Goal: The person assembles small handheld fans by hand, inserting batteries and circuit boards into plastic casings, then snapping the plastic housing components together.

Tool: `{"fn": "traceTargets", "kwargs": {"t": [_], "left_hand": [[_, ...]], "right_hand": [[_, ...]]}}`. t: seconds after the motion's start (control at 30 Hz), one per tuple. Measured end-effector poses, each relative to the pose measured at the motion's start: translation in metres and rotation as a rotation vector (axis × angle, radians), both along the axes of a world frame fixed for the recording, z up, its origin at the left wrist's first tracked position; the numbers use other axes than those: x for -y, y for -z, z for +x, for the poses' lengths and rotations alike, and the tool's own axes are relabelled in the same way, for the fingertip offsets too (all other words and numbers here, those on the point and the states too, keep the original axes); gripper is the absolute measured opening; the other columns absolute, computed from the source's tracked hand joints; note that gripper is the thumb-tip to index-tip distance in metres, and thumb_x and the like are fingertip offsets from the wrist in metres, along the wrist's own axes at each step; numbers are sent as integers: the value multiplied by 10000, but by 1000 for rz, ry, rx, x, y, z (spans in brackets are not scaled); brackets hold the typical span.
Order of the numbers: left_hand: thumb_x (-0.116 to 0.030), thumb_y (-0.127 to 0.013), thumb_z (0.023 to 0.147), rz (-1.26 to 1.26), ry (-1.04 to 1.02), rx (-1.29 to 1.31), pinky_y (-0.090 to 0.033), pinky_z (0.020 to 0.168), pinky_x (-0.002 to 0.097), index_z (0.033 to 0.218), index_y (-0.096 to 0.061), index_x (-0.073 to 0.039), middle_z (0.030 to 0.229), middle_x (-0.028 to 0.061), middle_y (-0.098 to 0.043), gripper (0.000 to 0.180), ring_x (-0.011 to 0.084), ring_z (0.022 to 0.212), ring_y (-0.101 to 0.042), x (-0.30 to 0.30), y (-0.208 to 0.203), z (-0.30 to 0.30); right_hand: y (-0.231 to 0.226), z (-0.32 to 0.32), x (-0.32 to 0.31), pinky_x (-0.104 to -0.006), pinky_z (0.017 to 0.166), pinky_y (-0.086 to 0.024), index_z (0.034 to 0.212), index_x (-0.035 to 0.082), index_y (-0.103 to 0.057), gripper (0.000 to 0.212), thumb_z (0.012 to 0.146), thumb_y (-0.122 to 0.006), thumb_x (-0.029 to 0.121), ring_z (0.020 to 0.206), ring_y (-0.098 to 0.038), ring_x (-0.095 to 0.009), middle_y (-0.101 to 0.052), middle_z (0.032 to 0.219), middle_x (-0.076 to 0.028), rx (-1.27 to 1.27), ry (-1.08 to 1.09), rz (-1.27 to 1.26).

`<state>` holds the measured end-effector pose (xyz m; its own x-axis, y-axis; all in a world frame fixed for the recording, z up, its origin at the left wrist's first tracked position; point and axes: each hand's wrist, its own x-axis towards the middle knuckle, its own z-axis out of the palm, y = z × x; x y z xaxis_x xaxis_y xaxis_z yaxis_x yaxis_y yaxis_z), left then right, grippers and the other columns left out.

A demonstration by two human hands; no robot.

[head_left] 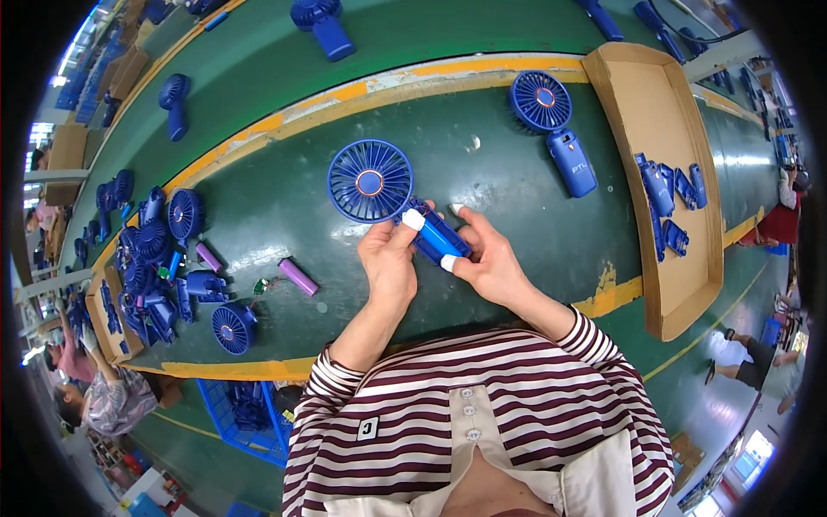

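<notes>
A blue handheld fan [370,182] is held between my two hands, its round grille pointing away to the upper left. The handle is without its cover, and a bright blue cylindrical battery [442,235] lies in it. My left hand [389,265] is closed round the handle just below the grille, its white-capped thumb pressing there. My right hand [495,265] grips the lower end of the handle, with its thumb, also white-capped, on the battery's end. The fingers under the handle are partly hidden.
A finished-looking blue fan [541,102] lies ahead to the right, beside a cardboard tray [679,293] of blue handle covers. Fan parts [146,258] pile up at left, near a purple battery [298,277]. Beyond the yellow edge, a green belt [250,86] carries more fans. Other people sit at both sides.
</notes>
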<state>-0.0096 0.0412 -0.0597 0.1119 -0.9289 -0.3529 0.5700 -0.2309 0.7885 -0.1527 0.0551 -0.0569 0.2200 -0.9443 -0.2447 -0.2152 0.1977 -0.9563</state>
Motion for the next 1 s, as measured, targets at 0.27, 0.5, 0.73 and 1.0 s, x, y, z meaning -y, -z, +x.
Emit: {"fn": "traceTargets", "kwargs": {"t": [0.27, 0.5, 0.73, 1.0], "left_hand": [[5, -543, 785, 102, -49, -61, -491, 709, 267, 967, -578, 74, 921, 141, -621, 197, 188, 823, -600, 8, -1, -4], [-23, -538, 773, 92, 108, -4, -473, 816, 346, 1021, -524, 110, 999, 194, -584, 281, 252, 900, -584, 0, 13, 0], [-23, -525, 787, 183, 289, -88, -500, 792, 390, 1022, -507, 96, 980, 215, -592, 264, 316, 882, -599, 0, 6, -6], [-17, -504, 772, 200, 298, -58, -487, 808, 425, 1017, -492, 103, 986, 232, -584, 273, 336, 881, -596, 0, 3, -1]], "right_hand": [[-19, 9, 6, -395, 672, -406, 875, 38, -533, 395, 548, -717, 163, 831, -510, -305, -508, 993, -144, -470, -101, -967], [0, 1, 2, -339, 642, -452, 723, 15, -537, 132, 628, -622, 48, 757, -535, -257, -523, 867, -91, -322, 184, -766], [-47, -79, -12, -327, 603, -455, 760, 45, -572, 133, 697, -642, 141, 666, -568, -243, -547, 729, -88, -298, 195, -434], [-59, -294, 21, -395, 712, -477, 804, 26, -568, 161, 667, -601, 102, 844, -563, -313, -555, 838, -151, -1520, 132, -344]]}}
